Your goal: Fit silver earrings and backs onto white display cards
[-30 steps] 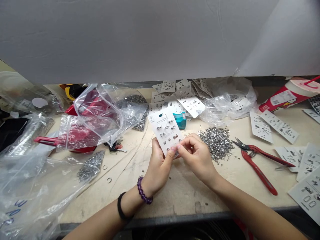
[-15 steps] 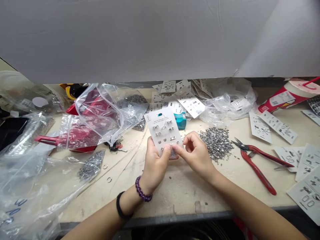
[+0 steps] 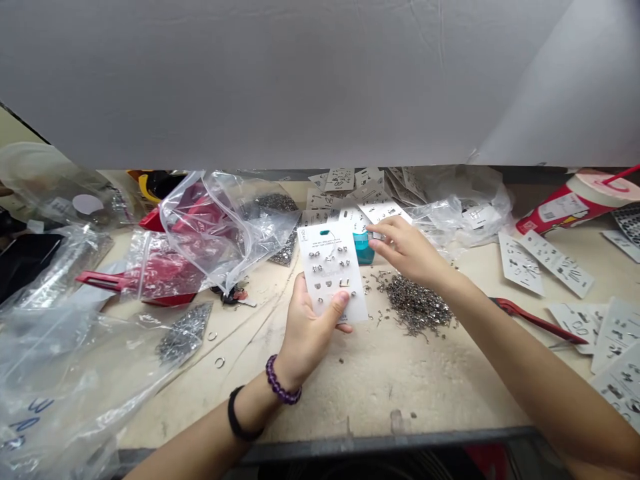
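Note:
My left hand (image 3: pixel 315 310) grips a white earring card (image 3: pixel 336 273) by its lower edge, thumb pressed on the front. Rows of small silver-coloured earrings are fixed to the card, which has a hang hole at the top. Reaching past the card, my right hand (image 3: pixel 403 247) has its thumb and forefinger pinched at the cutter end of a teal tape dispenser (image 3: pixel 363 248). What lies between those fingertips is too small to make out. Below my right wrist spreads a pile of tiny metal pieces (image 3: pixel 417 303).
Red-handled pliers (image 3: pixel 537 319) lie partly hidden under my right forearm. More earring cards (image 3: pixel 560 260) are at the right and back. A red cup (image 3: pixel 565 200) leans at the far right. Clear plastic bags (image 3: pixel 90 360) and a red scoop (image 3: pixel 105 280) fill the left.
My right hand has left the bottom of the card and moved up and forward to the tape dispenser. My left hand still holds the card, now tilted less.

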`<state>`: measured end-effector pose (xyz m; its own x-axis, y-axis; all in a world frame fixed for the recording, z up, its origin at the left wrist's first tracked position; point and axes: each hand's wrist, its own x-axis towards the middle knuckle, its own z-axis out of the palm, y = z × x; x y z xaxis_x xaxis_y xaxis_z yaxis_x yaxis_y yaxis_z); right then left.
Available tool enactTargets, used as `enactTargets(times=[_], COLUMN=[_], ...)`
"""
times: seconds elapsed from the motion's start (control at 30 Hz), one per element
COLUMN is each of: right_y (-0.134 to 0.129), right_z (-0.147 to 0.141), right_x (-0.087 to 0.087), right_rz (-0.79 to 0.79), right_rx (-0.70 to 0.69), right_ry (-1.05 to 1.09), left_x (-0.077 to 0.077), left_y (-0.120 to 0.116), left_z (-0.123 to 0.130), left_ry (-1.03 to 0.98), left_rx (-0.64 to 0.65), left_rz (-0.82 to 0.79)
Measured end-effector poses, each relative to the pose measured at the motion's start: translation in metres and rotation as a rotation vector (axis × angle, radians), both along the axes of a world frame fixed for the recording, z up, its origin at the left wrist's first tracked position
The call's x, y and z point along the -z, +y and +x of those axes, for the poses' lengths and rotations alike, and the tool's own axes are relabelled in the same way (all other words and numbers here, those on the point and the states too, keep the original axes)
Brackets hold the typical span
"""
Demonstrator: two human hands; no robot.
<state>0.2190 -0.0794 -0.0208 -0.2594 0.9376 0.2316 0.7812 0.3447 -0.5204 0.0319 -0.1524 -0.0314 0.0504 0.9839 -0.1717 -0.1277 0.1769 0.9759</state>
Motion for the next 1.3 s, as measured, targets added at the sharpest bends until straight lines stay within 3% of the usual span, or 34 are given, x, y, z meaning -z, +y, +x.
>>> enactTargets(times=[0.07, 0.17, 0.33, 0.47, 0.6, 0.8, 0.97, 1.07, 1.3], right_y=[0.011, 0.018, 0.029, 0.043, 0.049, 0.046, 0.045, 0.044, 0.036], right_z=[-0.001, -0.004, -0.005, -0.006, -0.005, 0.014, 0.022, 0.018, 0.01], right_x=[0.0, -0.003, -0.018, -0.025, -0.024, -0.025, -0.022, -0.016, 0.003], right_rz=[0.0, 0.023, -0.105, -0.271, -0.407, -0.715, -0.637, -0.639, -0.372], right_rx=[-0.084, -0.081, -0.12, -0.184, -0.131, -0.163, -0.039, -0.079, -0.05], right_ry=[-0.135, -0.279, -0.317, -0.21, -0.08, 0.326, 0.037, 0.002, -0.217], left_x=[0.0, 0.001, 0.001, 0.001, 0.001, 0.004, 0.004, 0.004, 0.004], left_y=[0.001, 0.004, 0.005, 0.005, 0.006, 0.006, 0.005, 0.005, 0.004], left_z=[0.0, -0.002, -0.002, -0.001, -0.001, -0.001, -0.001, -0.001, 0.0], left_ry=[-0.007, -0.006, -0.015, -0.008, -0.015, -0.032, -0.022, -0.019, -0.016], left_rx=[-0.008, -0.015, -0.009, -0.011, 0.002, 0.033, 0.036, 0.035, 0.037], left_rz=[-0.012, -0.022, -0.023, -0.042, -0.061, -0.071, -0.071, -0.073, -0.075])
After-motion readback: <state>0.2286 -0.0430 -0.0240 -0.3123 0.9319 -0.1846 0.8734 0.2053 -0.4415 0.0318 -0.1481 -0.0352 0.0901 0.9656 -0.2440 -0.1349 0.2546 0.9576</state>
